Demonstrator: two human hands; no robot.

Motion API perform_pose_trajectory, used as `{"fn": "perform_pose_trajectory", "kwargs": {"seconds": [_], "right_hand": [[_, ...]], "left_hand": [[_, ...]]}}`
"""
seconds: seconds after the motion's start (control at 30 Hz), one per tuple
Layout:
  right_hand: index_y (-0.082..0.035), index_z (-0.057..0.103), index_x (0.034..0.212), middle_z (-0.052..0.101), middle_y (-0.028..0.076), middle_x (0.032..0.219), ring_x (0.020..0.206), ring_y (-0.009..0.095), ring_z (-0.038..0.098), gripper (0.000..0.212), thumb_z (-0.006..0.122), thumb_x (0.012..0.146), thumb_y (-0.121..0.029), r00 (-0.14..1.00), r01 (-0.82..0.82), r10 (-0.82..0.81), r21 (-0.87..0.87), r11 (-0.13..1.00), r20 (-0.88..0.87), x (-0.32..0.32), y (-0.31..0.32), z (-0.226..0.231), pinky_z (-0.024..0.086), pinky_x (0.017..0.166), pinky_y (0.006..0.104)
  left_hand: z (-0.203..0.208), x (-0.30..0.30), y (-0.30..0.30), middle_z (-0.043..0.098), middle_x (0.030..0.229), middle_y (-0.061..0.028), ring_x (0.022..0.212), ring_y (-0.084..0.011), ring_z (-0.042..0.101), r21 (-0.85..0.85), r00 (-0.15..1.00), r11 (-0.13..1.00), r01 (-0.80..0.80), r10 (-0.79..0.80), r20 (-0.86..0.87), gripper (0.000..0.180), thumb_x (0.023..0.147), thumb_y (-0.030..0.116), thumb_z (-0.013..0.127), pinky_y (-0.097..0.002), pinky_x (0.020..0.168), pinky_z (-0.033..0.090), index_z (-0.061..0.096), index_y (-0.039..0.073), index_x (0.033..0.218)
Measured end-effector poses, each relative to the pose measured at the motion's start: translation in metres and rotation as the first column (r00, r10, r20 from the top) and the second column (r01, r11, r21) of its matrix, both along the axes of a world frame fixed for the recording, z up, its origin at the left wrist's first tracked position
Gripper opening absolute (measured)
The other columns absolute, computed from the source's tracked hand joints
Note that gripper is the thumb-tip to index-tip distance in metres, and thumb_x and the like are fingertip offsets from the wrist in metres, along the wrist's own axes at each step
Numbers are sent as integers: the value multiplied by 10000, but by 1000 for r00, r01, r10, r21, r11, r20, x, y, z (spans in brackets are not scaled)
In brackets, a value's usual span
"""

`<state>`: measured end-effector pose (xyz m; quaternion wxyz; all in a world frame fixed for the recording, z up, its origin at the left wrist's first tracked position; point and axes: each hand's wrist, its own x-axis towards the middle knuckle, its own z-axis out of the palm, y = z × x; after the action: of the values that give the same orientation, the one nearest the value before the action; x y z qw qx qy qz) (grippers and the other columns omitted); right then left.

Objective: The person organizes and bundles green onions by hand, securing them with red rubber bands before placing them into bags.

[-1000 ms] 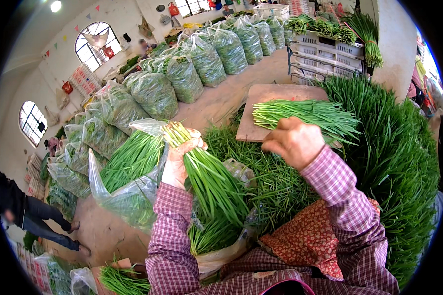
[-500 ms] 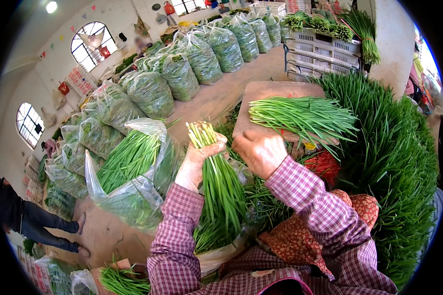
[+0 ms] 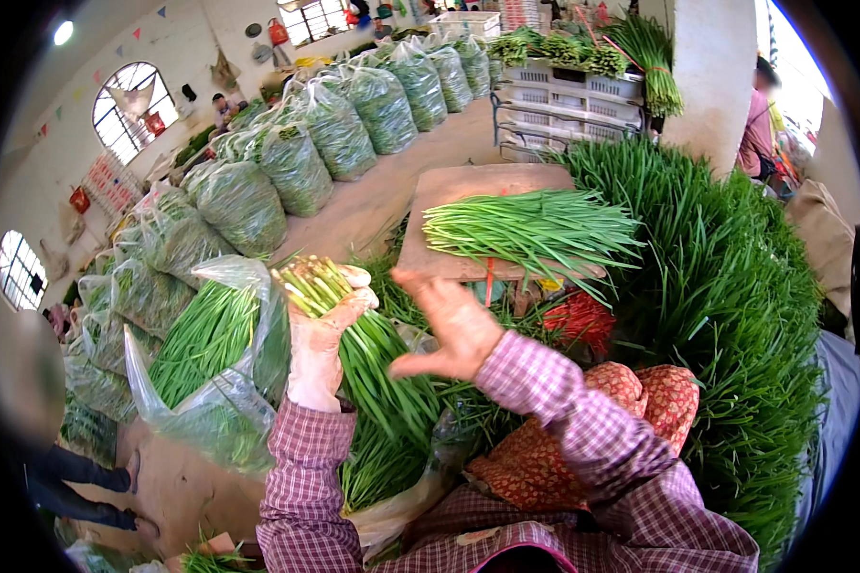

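Observation:
My left hand point(image 3: 317, 353) is wrapped round a bunch of garlic chives point(image 3: 382, 368), just below its pale cut ends. Those ends point up and to the left, and the green leaves hang toward my lap. To the right of the bunch my right hand point(image 3: 452, 328) is in the air, slightly blurred, fingers stretched out and thumb apart, with nothing in it. Beyond it, a loose pile of garlic chives point(image 3: 530, 229) lies across a worn board point(image 3: 483, 177). An open clear plastic bag point(image 3: 215, 415) with more chives stands left of my left hand.
A tall heap of chives point(image 3: 736, 334) fills the right side. Red ties point(image 3: 583, 320) lie below the board. Stacked crates point(image 3: 573, 113) stand behind it. Rows of filled plastic bags point(image 3: 301, 167) line the left. One person's legs point(image 3: 81, 477) show at left; another person point(image 3: 757, 124) is at far right.
My right hand has gone from curled fingers to spread ones. The bunch in my left hand now leans further left. The whole view has shifted, so the surroundings sit further left.

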<state>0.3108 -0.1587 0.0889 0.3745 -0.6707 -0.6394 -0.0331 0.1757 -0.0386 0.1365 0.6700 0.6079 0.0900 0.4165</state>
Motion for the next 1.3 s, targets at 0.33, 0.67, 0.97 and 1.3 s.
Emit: {"fn": "perform_pose_trajectory", "kwargs": {"seconds": [0.33, 0.67, 0.97, 1.3], "right_hand": [[-141, 361, 1344, 579, 92, 996, 951, 253, 566, 873, 783, 601, -319, 971, 224, -238, 356, 907, -2, 18, -18, 49, 343, 990, 489], [-255, 466, 1262, 527, 41, 801, 799, 247, 577, 810, 801, 527, -193, 653, 403, -485, 275, 873, 582, 172, -79, 124, 457, 811, 387], [-228, 442, 1284, 597, 107, 911, 880, 306, 602, 778, 793, 591, -266, 833, 456, -362, -149, 877, 418, 266, 5, -1, 479, 838, 407], [-233, 414, 1303, 608, 157, 1006, 961, 319, 597, 763, 735, 615, -306, 877, 465, -328, -444, 766, 351, 280, 52, -28, 447, 862, 458]], "left_hand": [[61, 57, -27, 518, 877, -49, 797, -177, 533, 12, 785, 952, 307, -260, 563, 270, 746, 54, 663, -375, 811, 464, 522, 70, 976], [42, 208, -42, 590, 1043, -31, 1156, -258, 514, -278, 661, 698, 660, -363, 657, 307, 754, 159, 702, -454, 994, 422, 567, 129, 1028], [-76, 280, 29, 576, 1135, -60, 1149, -235, 531, -615, 877, 646, 452, -196, 439, 450, 826, 154, 632, -407, 989, 441, 474, 87, 1242], [-85, 251, 133, 508, 1289, -100, 1211, -210, 472, -36, 994, 993, -113, 112, -18, 469, 870, 152, 588, -351, 1042, 343, 443, 54, 1305]]}}
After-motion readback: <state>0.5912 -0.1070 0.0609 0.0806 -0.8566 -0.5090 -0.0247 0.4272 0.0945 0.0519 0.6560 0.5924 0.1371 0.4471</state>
